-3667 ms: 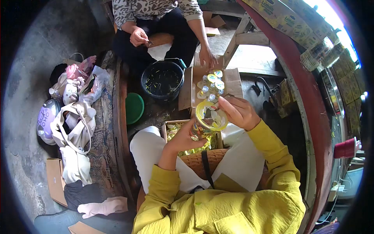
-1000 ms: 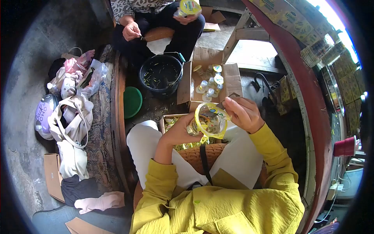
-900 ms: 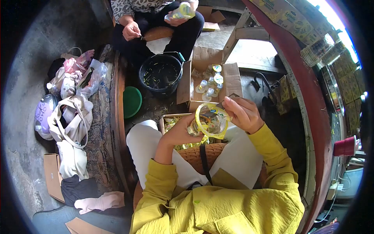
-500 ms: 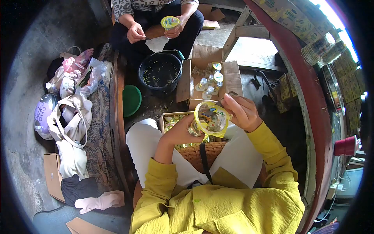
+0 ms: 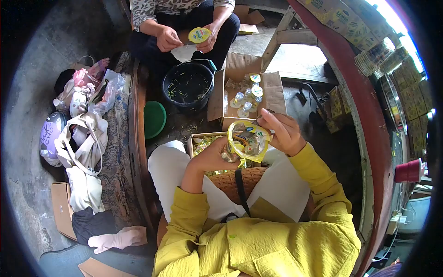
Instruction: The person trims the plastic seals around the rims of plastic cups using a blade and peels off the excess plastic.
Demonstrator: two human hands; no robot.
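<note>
My left hand (image 5: 213,154) is wrapped around a clear plastic cup (image 5: 253,147) above my lap. The cup is tilted so that its mouth faces me, and yellow printed film runs round its rim. At the rim's upper right, my right hand (image 5: 284,131) pinches a thin dark tool, mostly hidden by the fingers; its exact kind does not show. A shred of yellow film hangs from the rim's lower edge. Beneath the cup, a cardboard box (image 5: 190,147) holds a heap of yellow and clear scraps.
Opposite, another person's hands (image 5: 206,44) hold a yellow-lidded cup (image 5: 199,35) over a black bucket (image 5: 188,104). An open carton (image 5: 272,85) contains several clear cups. A green basin (image 5: 154,120) lies left of the bucket; bags (image 5: 83,138) are piled farther left.
The right hand has shifted slightly left and down along the cup's rim. More yellow film hangs at the cup's lower edge. The other person's hands have moved a little.
</note>
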